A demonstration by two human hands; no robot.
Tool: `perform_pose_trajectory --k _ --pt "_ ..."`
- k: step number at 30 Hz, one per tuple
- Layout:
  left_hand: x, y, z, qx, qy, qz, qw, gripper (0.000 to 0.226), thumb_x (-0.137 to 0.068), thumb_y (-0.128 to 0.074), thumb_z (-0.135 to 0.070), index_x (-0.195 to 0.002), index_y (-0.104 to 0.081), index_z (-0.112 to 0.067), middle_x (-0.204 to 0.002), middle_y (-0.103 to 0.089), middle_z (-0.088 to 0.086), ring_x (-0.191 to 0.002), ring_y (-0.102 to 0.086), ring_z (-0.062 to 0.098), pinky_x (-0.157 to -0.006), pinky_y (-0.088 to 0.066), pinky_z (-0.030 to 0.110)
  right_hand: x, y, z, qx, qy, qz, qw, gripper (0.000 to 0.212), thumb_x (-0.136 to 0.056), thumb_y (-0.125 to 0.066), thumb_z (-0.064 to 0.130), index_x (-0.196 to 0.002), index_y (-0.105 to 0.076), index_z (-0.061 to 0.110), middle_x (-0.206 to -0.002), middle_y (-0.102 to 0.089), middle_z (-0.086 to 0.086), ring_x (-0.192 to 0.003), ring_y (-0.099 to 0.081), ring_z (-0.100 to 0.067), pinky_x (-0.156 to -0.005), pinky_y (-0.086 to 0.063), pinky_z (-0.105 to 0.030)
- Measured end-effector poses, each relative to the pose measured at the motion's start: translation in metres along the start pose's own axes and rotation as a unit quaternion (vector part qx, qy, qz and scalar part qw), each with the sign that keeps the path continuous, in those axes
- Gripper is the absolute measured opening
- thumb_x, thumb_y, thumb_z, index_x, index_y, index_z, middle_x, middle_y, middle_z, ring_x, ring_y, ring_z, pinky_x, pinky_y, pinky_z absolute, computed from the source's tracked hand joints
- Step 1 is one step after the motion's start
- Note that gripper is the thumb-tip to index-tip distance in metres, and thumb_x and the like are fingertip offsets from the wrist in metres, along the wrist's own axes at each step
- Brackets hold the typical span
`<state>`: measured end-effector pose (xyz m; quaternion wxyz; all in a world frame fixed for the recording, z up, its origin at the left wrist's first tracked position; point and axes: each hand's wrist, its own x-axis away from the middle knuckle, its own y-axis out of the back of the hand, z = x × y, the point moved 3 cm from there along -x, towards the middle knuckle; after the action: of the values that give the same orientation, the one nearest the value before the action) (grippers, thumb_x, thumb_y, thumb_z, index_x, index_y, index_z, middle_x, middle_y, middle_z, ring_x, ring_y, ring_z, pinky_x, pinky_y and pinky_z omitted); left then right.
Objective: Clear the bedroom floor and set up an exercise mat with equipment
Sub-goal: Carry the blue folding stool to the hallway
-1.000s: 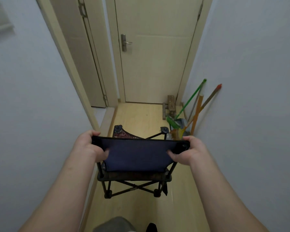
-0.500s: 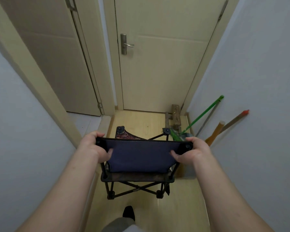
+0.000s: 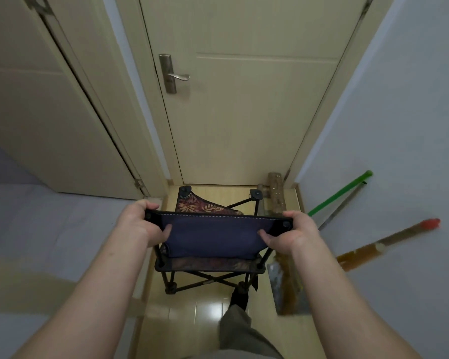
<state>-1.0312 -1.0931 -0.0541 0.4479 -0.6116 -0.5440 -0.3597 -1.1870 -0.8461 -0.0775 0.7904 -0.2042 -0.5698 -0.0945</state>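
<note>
Two hands hold one folding camp chair (image 3: 210,239) by its backrest corners: left hand (image 3: 138,224) and right hand (image 3: 296,231), each grip curled tight over the fabric edge. The chair is in a narrow hallway, near a closed door (image 3: 244,112), with broom handles (image 3: 340,195) to the right. Clearing is judged under way; no mat or equipment is visible.

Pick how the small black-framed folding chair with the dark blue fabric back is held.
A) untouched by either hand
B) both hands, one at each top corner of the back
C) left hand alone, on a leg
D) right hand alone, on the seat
B: the left hand and the right hand each grip a top corner of the back of the small black-framed folding chair.
</note>
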Motion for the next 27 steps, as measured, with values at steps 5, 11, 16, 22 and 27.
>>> perform_pose_trajectory --k 5,11,16,22,27 --pt "-0.040 -0.085 -0.019 0.002 -0.010 -0.015 1.000 0.009 -0.082 -0.052 0.001 -0.089 -0.055 -0.003 -0.115 -0.056 0.015 -0.107 -0.055 0.036 -0.085 -0.050 0.046 -0.054 -0.064 0.049 0.001 -0.021 -0.024 0.999 0.027 -0.095 -0.056 0.008 -0.121 -0.048 0.004 -0.103 -0.052 -0.026 -0.116 -0.056 -0.044 -0.104 -0.049 -0.054" --pt "-0.102 -0.143 -0.051 0.032 -0.012 -0.042 0.999 0.020 -0.083 -0.043 0.004 -0.100 -0.051 -0.004 -0.121 -0.051 0.018 -0.110 -0.051 0.041 -0.083 -0.050 0.047 -0.110 -0.131 0.082 0.023 -0.031 -0.056 0.998 0.034 -0.094 -0.060 0.010 -0.127 -0.053 0.006 -0.116 -0.062 -0.025 -0.103 -0.064 -0.042 -0.094 -0.056 -0.051" --pt "-0.172 -0.184 -0.073 0.013 0.005 -0.058 0.998 0.029 -0.088 -0.038 0.004 -0.115 -0.045 -0.005 -0.129 -0.046 0.021 -0.115 -0.048 0.043 -0.101 -0.049 0.051 -0.165 -0.182 0.095 0.009 -0.031 -0.074 0.997 0.030 -0.096 -0.057 0.011 -0.125 -0.056 0.005 -0.108 -0.068 -0.021 -0.091 -0.068 -0.036 -0.083 -0.059 -0.045" --pt "-0.252 -0.227 -0.095 -0.032 0.042 -0.086 0.995 0.025 -0.095 -0.032 0.005 -0.118 -0.041 0.001 -0.123 -0.041 0.024 -0.100 -0.047 0.044 -0.095 -0.050 0.052 -0.243 -0.218 0.100 0.028 -0.048 -0.105 0.993 0.029 -0.098 -0.053 0.009 -0.127 -0.056 0.005 -0.118 -0.064 -0.021 -0.092 -0.067 -0.036 -0.065 -0.055 -0.044" --pt "-0.322 -0.251 -0.091 -0.097 0.066 -0.105 0.988 0.017 -0.096 -0.036 0.007 -0.096 -0.050 -0.002 -0.121 -0.045 0.020 -0.097 -0.052 0.039 -0.098 -0.053 0.048 -0.317 -0.222 0.102 0.037 -0.051 -0.112 0.992 0.008 -0.101 -0.047 0.006 -0.104 -0.054 0.002 -0.112 -0.061 -0.024 -0.098 -0.064 -0.038 -0.070 -0.055 -0.046"
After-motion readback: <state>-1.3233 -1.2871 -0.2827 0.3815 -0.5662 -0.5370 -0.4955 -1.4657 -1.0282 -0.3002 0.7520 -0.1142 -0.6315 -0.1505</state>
